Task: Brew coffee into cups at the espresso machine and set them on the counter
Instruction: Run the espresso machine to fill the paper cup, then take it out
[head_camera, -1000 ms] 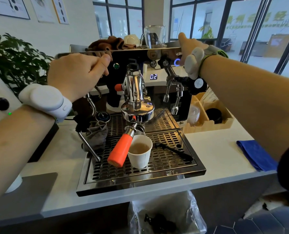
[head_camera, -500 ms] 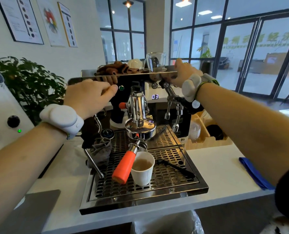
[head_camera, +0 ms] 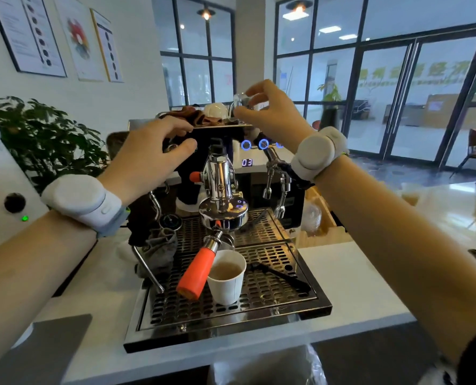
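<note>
Paper cup (head_camera: 225,276): stands upright on the drip tray (head_camera: 231,323) at lower centre of the frame, just right of the orange portafilter handle (head_camera: 196,273) and below the group head (head_camera: 222,212); pale brown coffee sits partway up inside it.
Espresso machine (head_camera: 259,168): on the white bench (head_camera: 356,287); the small display reads 03 and blue-ringed buttons glow above it.
Right hand (head_camera: 270,112): raised over the machine's top shelf at upper centre; the fingers (head_camera: 254,88) and thumb pinch a clear glass (head_camera: 241,101) by its rim. Whether the glass rests on the shelf or hangs clear of it cannot be told.
Left hand (head_camera: 150,154): at the machine's upper left front; the fingers are curled on the edge of the top shelf, thumb stretched toward the panel. Whether they clamp anything cannot be told.
Step, as judged: taking a glass for the next cup while this one fills.
Risk, glass: a rim pinch on smooth glass is weak; it could slip, or knock the white cup (head_camera: 216,111) and brown cloth (head_camera: 200,118) just beside it.
Risk, paper cup: light and crowded by the handle; a forearm lowered across the tray could tip it.
Risk, overfill: both hands are up high, well apart from the filling cup.
</note>
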Available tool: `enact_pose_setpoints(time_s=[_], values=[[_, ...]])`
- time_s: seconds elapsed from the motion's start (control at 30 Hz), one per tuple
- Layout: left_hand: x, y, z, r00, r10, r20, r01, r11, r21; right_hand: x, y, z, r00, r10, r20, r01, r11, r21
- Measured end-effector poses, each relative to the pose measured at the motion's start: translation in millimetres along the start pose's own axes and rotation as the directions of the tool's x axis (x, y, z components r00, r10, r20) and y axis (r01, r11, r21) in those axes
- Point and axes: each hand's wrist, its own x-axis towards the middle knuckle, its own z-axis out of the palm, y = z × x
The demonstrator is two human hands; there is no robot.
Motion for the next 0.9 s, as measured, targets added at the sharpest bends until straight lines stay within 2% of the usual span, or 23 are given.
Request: enact_pose_setpoints(time_s=[0.23, 0.67, 0.83, 0.9], values=[[-35, 1, 14, 0.991, -0.128, 0.044, 0.135, 0.967, -0.217, -47, -1, 8, 1.000, 0.002, 0.017, -0.005, 0.974, 0.225], [-102, -40, 52, 0.917, -0.325, 0.230, 0.381, 0.883, -0.273, -122, 53, 38, 0.988, 0.066, 0.141, -0.097, 0.970, 0.223], [-125, -68, 76, 0.870, -0.385, 0.309, 0.470, 0.836, -0.282, -147, 77, 48, 0.977, 0.143, 0.157, -0.182, 0.945, 0.272], [-134, -79, 86, 0.836, -0.424, 0.348, 0.532, 0.783, -0.323, -157, 86, 51, 0.971, 0.167, 0.169, -0.210, 0.935, 0.285]])
